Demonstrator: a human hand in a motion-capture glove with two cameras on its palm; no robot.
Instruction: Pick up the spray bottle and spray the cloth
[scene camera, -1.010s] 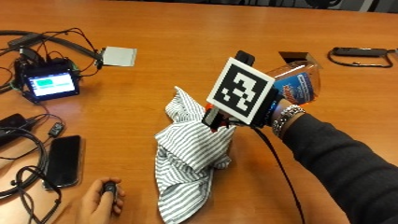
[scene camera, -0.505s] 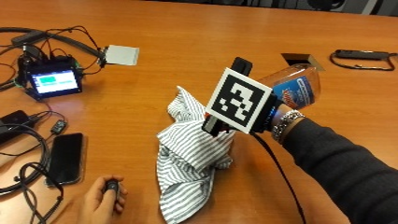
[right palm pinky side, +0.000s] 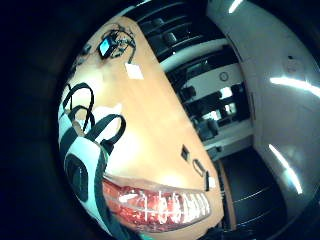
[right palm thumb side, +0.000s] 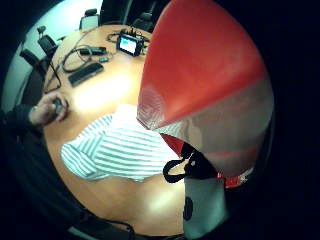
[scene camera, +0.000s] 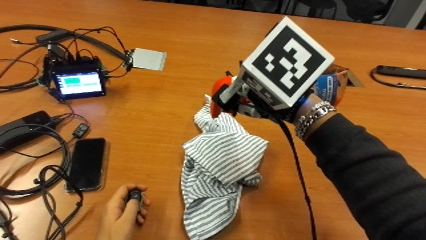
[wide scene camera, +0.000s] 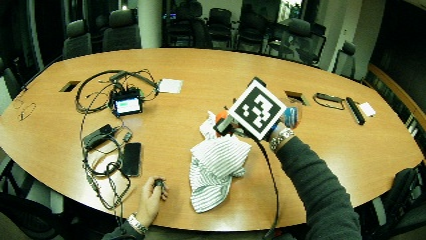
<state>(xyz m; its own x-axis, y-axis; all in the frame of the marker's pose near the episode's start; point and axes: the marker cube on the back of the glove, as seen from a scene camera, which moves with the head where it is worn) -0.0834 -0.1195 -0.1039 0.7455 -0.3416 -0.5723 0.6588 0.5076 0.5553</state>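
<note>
In the outside view my gloved right hand (scene camera: 263, 109) grips the spray bottle (scene camera: 327, 86) and holds it on its side above the table. The bottle's blue-labelled body points away from the cloth. Its orange head (scene camera: 221, 88) hangs just over the upper end of the crumpled grey-and-white striped cloth (scene camera: 219, 165), which lies on the wooden table (scene camera: 200, 35). The fingers are largely hidden. The thumb side palm view is filled by the red bottle (right palm thumb side: 200, 65), with the cloth (right palm thumb side: 117, 150) below it. The wide outside view shows my hand (wide scene camera: 229, 127), bottle and cloth (wide scene camera: 214, 167) in the same positions.
A bare left hand (scene camera: 126, 210) holds a small black object near the front edge. A black phone (scene camera: 86, 162), cables and a small lit screen (scene camera: 76, 82) lie to the left. A grey pad (scene camera: 148, 58) is behind them, and a black strap (scene camera: 399, 72) lies far right.
My hand has turned with the bottle, and the orange head now shows over the cloth's top end. The cloth lies as before. The outside view has shifted a little.
</note>
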